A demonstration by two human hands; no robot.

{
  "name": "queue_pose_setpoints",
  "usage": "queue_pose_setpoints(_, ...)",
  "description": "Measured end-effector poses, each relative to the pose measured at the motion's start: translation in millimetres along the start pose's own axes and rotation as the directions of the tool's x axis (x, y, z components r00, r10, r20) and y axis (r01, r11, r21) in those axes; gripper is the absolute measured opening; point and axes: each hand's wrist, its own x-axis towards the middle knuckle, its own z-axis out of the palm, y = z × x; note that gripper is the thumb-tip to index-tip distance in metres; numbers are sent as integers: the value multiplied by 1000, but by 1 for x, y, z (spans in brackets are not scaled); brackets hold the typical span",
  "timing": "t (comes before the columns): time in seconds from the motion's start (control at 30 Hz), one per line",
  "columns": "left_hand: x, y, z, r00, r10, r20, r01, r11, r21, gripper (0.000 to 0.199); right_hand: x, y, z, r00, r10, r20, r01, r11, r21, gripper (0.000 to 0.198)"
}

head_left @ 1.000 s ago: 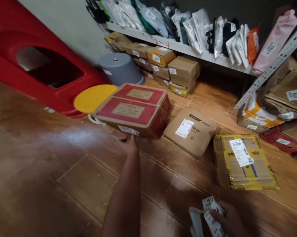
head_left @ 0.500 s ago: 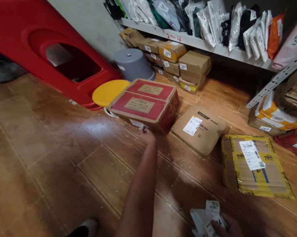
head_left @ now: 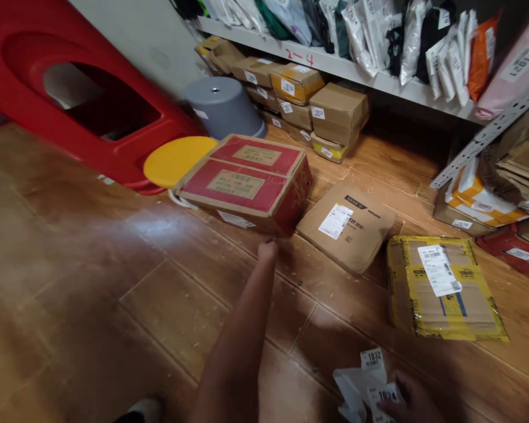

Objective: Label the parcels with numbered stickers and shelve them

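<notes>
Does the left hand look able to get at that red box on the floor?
Probably yes: the left hand is stretched out right at the near lower edge of the red box, and only bare floor lies between them.

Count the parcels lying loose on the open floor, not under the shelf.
3: the red carton by the yellow stool, the brown box beside it, the yellow-taped parcel rightmost.

Left hand [head_left: 268, 249] just before large box [head_left: 246, 182]; flat box [head_left: 347, 226] right of it, taped parcel [head_left: 442, 288] further right; stool [head_left: 178, 160] and bucket [head_left: 222, 107] behind; right hand [head_left: 407, 402] holds labels [head_left: 365, 385] at bottom
</notes>
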Motion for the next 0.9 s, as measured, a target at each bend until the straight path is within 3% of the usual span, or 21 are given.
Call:
queue_pose_setpoints(0.07, -48, -4, 16, 999, -30, 46, 28, 998, 56, 20, -6, 16, -26, 1000, -8, -20, 8, 999, -36, 63)
queue_pose_setpoints(0.13, -115, -13, 34, 990, 34, 136, -43, 997, 61, 36, -11, 23, -63, 975, -42, -219, 18, 994, -112, 59)
queue_pose_setpoints(0.2, -189, -27, 47, 936, 163, 312, -172, 985, 4, 57, -12, 18, -107, 866, -16, -499, -50, 992, -120, 58)
queue_pose_setpoints(0.23, -223, -33, 52, 813, 316, 489, -327, 943, -66, 70, -10, 10, -129, 796, 41, -603, -111, 991, -80, 63)
queue_pose_setpoints(0.27, -252, -37, 56, 655, 419, 629, -449, 885, -122, 81, -7, 0, -149, 739, 54, -671, -118, 992, -50, 69)
queue_pose_setpoints(0.3, -274, -39, 58, 505, 462, 729, -526, 834, -164, 95, -3, -11, -165, 699, 8, -716, -53, 998, -40, 70)
queue_pose_setpoints(0.33, -289, -37, 61, 381, 481, 789, -591, 784, -193, 105, 3, -21, -179, 692, -44, -720, 23, 999, -39, 68)
queue_pose_setpoints(0.37, -295, -31, 64, 305, 488, 818, -631, 747, -210, 111, 8, -29, -188, 693, -98, -714, 96, 994, -44, 63)
queue_pose_setpoints(0.4, -293, -22, 67, 310, 487, 817, -637, 744, -201, 111, 13, -36, -194, 707, -134, -694, 144, 989, -44, 58)
queue_pose_setpoints(0.43, -284, -10, 71, 417, 466, 781, -599, 786, -149, 106, 17, -39, -197, 726, -144, -672, 158, 987, -40, 52)
queue_pose_setpoints(0.5, -250, 17, 81, 769, 295, 567, -358, 934, 0, 92, 22, -39, -198, 746, -126, -654, 141, 990, -30, 43)
queue_pose_setpoints(0.53, -228, 30, 86, 932, 70, 356, -107, 991, 86, 90, 23, -35, -197, 746, -115, -656, 135, 991, -20, 41)
queue_pose_setpoints(0.57, -207, 41, 91, 968, -46, 247, 15, 992, 128, 94, 24, -31, -195, 744, -107, -659, 137, 990, -6, 40)
queue_pose_setpoints(0.63, -171, 55, 100, 974, -148, 170, 123, 981, 149, 100, 26, -20, -193, 748, -89, -658, 150, 988, 38, 41)
queue_pose_setpoints(0.8, -140, 61, 131, 958, -247, 142, 222, 960, 173, 115, 36, -3, -189, 800, -42, -598, 127, 987, 101, 44)
queue_pose_setpoints(0.9, -127, 74, 156, 951, -245, 191, 219, 964, 149, 116, 44, -5, -190, 811, -66, -582, 121, 991, 56, 44)
